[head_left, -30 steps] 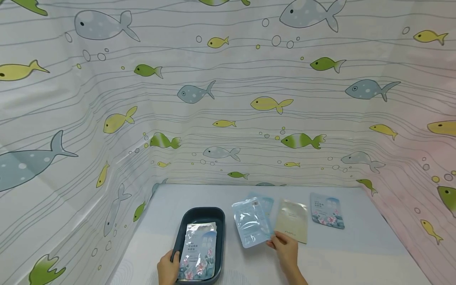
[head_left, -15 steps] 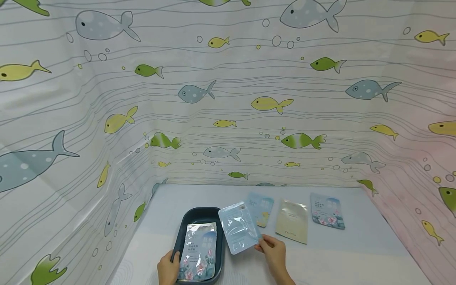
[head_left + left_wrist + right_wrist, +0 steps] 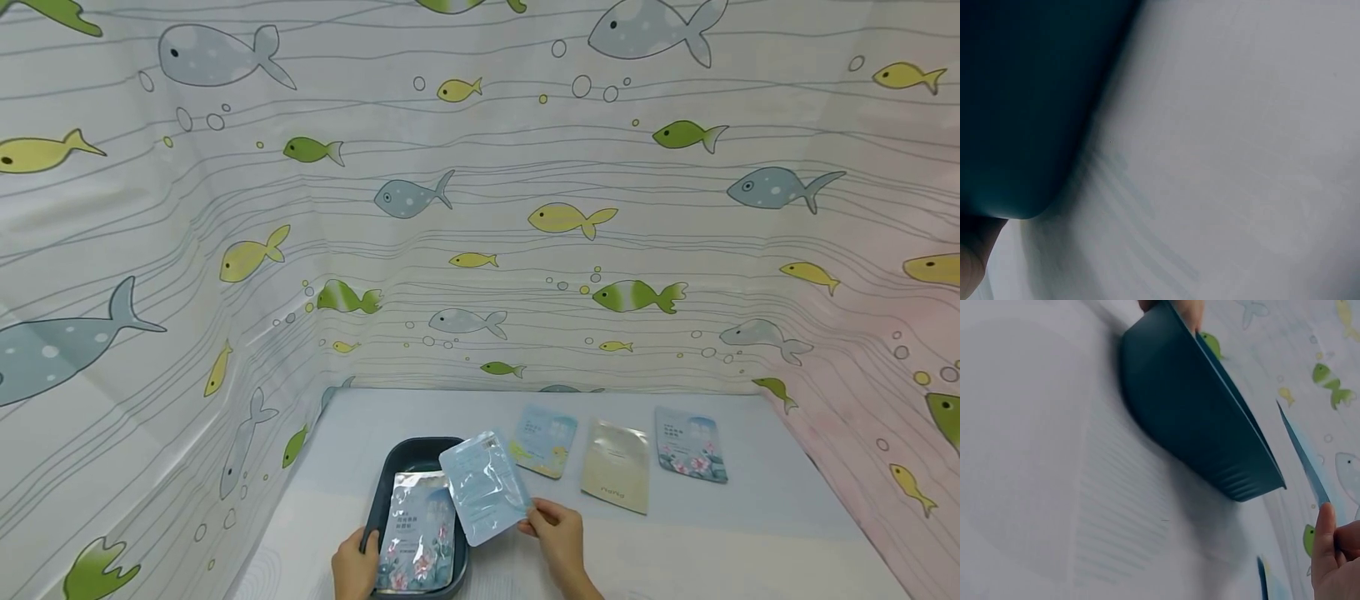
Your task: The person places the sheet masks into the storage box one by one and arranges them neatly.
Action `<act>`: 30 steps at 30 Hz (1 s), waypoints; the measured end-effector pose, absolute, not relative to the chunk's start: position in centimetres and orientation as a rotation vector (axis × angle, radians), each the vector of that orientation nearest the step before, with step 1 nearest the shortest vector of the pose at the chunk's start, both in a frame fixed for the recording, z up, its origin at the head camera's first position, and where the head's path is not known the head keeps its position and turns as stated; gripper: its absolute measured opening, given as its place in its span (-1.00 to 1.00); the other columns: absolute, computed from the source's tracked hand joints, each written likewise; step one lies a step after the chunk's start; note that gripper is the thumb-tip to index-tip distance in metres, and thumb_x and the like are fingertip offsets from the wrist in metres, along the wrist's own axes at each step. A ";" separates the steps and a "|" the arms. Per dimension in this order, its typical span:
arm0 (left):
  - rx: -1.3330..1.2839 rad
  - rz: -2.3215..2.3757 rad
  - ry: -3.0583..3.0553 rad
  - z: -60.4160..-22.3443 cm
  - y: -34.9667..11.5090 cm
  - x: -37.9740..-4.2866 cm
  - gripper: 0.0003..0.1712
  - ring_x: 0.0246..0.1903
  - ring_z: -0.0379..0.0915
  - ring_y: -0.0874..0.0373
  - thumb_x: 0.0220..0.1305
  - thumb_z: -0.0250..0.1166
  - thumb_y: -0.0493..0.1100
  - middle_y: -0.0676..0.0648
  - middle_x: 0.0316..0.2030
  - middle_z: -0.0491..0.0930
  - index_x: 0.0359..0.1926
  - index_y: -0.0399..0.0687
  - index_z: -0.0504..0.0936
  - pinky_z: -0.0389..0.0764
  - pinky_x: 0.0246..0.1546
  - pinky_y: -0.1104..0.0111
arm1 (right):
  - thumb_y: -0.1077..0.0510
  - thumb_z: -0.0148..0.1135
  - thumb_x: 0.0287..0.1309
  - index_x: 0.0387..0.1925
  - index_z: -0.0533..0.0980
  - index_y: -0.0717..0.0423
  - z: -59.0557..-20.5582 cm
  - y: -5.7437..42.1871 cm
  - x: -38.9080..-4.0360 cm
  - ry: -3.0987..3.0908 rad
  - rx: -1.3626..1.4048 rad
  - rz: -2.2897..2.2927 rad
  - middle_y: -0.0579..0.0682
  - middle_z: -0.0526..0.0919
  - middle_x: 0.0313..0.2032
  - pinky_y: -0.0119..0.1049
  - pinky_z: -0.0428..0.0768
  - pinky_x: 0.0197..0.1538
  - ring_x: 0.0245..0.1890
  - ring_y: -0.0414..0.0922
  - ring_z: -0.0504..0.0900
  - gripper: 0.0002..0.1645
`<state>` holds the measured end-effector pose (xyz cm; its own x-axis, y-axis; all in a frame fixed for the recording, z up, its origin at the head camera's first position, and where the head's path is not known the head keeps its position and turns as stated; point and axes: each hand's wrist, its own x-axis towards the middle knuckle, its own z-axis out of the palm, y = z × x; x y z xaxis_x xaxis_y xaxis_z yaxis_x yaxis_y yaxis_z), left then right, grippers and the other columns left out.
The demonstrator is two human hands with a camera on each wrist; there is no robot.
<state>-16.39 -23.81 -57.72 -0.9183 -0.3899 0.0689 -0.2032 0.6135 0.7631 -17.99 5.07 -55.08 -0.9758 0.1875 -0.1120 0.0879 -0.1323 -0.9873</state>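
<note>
A dark teal plastic basin [image 3: 420, 450] stands on the left of the table, its near-left rim gripped by my left hand [image 3: 356, 567]. Inside it lie silvery sachets, the top one a flower-printed sachet [image 3: 417, 533] that looks like a face mask packet. My right hand [image 3: 557, 537] pinches the lower right corner of a light blue sachet [image 3: 486, 487], whose left part overlaps the basin's right rim in the head view. In the right wrist view this blue sachet [image 3: 1305, 459] is seen edge-on, raised beside the basin [image 3: 1191, 412]. The left wrist view mostly shows the basin's outer wall [image 3: 1022, 112].
To the right on the table [image 3: 712, 533] lie a blue and yellow sachet [image 3: 543, 442], a gold sachet [image 3: 615, 467] and a flower-printed blue sachet [image 3: 690, 444], side by side. Fish-patterned sheeting [image 3: 480, 283] rises behind and at both sides.
My right hand has carried the light blue sachet leftward from above the blue and yellow sachet to the basin's right rim, uncovering that sachet. My left hand stays on the rim.
</note>
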 end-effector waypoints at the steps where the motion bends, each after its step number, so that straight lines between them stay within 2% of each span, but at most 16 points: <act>1: 0.486 -1.189 -2.608 -57.7 -23.8 -16.4 -0.78 -0.64 0.30 0.11 0.17 0.04 -0.34 -0.10 -0.68 0.46 -0.53 -0.40 0.51 0.31 -0.56 0.28 | 0.47 0.08 -0.02 -0.21 0.40 0.64 -55.0 4.9 -17.9 -2.017 -0.311 2.302 0.27 0.59 -0.46 -0.34 0.55 -0.41 -0.57 -0.11 0.61 -0.71; 3: 0.485 -1.220 -2.615 -57.6 -23.8 -16.2 -0.76 -0.65 0.21 0.15 0.18 0.03 -0.34 -0.03 -0.71 0.39 -0.59 -0.34 0.47 0.24 -0.57 0.33 | 0.47 0.08 -0.02 -0.21 0.40 0.64 -54.9 4.7 -17.8 -2.012 -0.290 2.308 0.26 0.59 -0.47 -0.33 0.55 -0.42 -0.58 -0.12 0.61 -0.71; 7: 0.481 -1.207 -2.609 -57.6 -23.7 -16.3 -0.76 -0.67 0.18 0.17 0.18 0.04 -0.34 -0.01 -0.74 0.35 -0.59 -0.33 0.49 0.21 -0.60 0.36 | 0.47 0.08 -0.03 -0.22 0.41 0.63 -54.9 4.0 -17.7 -2.015 -0.287 2.321 0.22 0.59 -0.49 -0.34 0.55 -0.41 -0.58 -0.14 0.61 -0.71; 15: 0.493 -1.231 -2.617 -57.5 -23.7 -16.2 -0.76 -0.66 0.23 0.16 0.18 0.02 -0.33 -0.04 -0.70 0.42 -0.56 -0.37 0.50 0.25 -0.60 0.35 | 0.47 0.06 -0.02 -0.24 0.43 0.62 -55.5 2.4 -17.5 -2.054 -0.260 2.308 0.20 0.59 -0.50 -0.35 0.55 -0.43 -0.58 -0.11 0.61 -0.74; 26: 0.495 -1.248 -2.619 -57.7 -23.6 -16.1 -0.75 -0.66 0.23 0.15 0.18 0.01 -0.32 -0.04 -0.72 0.39 -0.58 -0.36 0.48 0.25 -0.59 0.34 | 0.52 0.08 -0.09 -0.31 0.47 0.60 -55.9 0.2 -17.2 -2.062 -0.230 2.294 0.24 0.59 -0.53 -0.30 0.55 -0.47 -0.60 0.01 0.62 -0.77; 30: 0.495 -1.234 -2.616 -57.7 -23.7 -16.2 -0.75 -0.66 0.22 0.15 0.18 0.02 -0.33 -0.03 -0.72 0.38 -0.58 -0.35 0.49 0.25 -0.59 0.34 | 0.52 0.09 -0.10 -0.30 0.48 0.59 -55.8 -0.6 -17.2 -2.038 -0.222 2.271 0.24 0.59 -0.53 -0.35 0.54 -0.51 -0.63 -0.02 0.61 -0.77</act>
